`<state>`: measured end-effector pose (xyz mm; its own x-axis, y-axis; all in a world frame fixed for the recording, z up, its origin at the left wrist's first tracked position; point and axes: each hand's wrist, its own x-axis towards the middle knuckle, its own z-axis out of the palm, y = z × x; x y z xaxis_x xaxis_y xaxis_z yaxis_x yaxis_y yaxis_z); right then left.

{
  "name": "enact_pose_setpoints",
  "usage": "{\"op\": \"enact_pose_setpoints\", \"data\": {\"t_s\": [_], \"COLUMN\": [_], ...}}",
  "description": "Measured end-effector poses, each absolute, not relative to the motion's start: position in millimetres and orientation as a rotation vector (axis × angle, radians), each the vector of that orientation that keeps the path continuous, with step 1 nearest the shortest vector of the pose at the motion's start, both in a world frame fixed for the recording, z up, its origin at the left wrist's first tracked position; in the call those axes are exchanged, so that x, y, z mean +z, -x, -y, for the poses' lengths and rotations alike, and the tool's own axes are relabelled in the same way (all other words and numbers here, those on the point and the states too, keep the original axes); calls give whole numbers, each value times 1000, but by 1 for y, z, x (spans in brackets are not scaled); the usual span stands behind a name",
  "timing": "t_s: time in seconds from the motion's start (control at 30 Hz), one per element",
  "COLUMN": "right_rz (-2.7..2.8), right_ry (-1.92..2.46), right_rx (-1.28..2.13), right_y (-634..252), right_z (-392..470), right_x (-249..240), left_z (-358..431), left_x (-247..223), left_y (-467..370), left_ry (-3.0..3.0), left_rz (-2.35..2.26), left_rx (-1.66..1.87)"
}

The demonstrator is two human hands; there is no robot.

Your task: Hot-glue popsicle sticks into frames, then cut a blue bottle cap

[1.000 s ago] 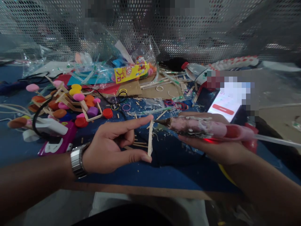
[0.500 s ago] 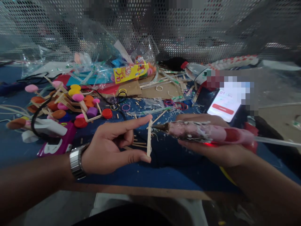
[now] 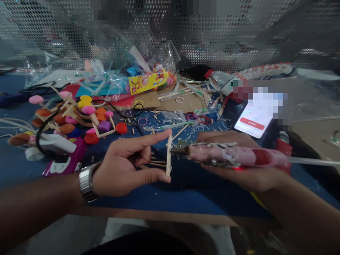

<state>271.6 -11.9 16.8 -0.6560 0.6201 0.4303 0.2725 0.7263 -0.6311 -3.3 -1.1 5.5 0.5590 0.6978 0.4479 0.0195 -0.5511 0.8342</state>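
Between the index fingertip and thumb of my left hand (image 3: 130, 161) a short wooden stick (image 3: 169, 156) is held upright by its two ends. My right hand (image 3: 239, 173) grips a pink glue gun (image 3: 217, 154), its body streaked with glue strands and a red light glowing underneath. The dark nozzle points left and meets, or nearly meets, the right side of the stick around its middle. A clear glue stick (image 3: 313, 161) sticks out of the gun's rear. Beneath my left hand lie several thin sticks (image 3: 158, 163), partly hidden.
At the left are a model of sticks and coloured clay (image 3: 79, 113) and a purple power strip (image 3: 66, 159) with plugs. A yellow packet (image 3: 148, 83), cardboard (image 3: 183, 101) and a plastic bottle (image 3: 221, 81) lie at the back. A lit phone (image 3: 252, 122) rests at the right.
The glue gun's nozzle has moved slightly down and left along the stick, from near its top to about its middle. My left hand has stayed in place.
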Motion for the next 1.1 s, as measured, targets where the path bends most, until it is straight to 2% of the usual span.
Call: {"op": "enact_pose_setpoints", "data": {"t_s": [1.1], "right_rz": [2296], "right_ry": [576], "right_rx": [811], "right_y": [-272], "right_z": [14], "right_x": [19], "left_z": [1], "left_x": [5], "left_y": [2], "left_ry": [-1917], "left_rz": [-576], "left_rx": [1065]}}
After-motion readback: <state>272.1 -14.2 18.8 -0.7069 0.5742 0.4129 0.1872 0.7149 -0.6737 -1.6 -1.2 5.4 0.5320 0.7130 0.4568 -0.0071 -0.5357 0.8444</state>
